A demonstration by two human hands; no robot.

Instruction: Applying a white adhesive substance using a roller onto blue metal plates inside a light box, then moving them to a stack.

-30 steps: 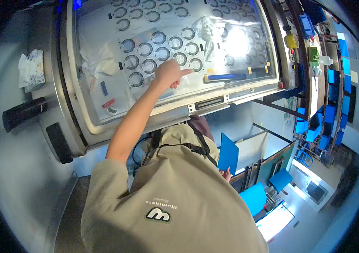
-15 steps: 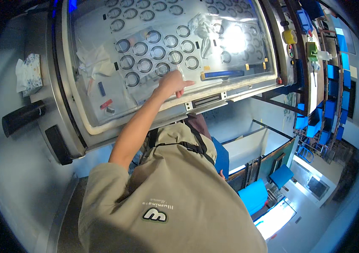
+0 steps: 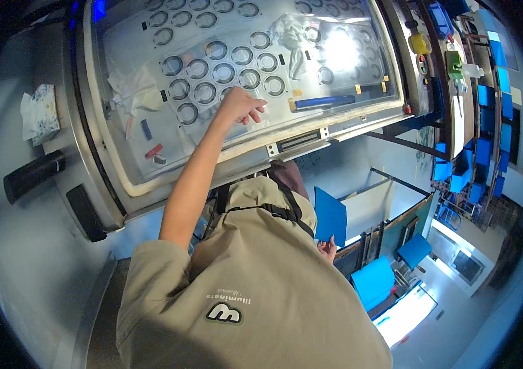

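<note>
My left hand [image 3: 240,107] is over the front part of a framed flat bed [image 3: 255,140], its fingers apart and loosely bent, with nothing seen in them. Just beyond it are clear sheets printed with rows of dark rings [image 3: 223,74]. Whether the fingertips touch the surface I cannot tell. Low by my right side, my right hand [image 3: 327,248] grips the lower edge of a flat blue board [image 3: 330,215]; part of that hand is hidden behind my shirt.
A long blue bar [image 3: 325,103] and small yellow tape pieces lie near the bed's front right. Crumpled white material [image 3: 133,91] is at its left, near small blue and red pieces. A tissue box [image 3: 43,114] stands left; blue bins [image 3: 483,135] fill shelving at the right.
My left hand has risen from the front rim farther onto the bed and slightly left. My right hand and the blue board have come further into view at my side.
</note>
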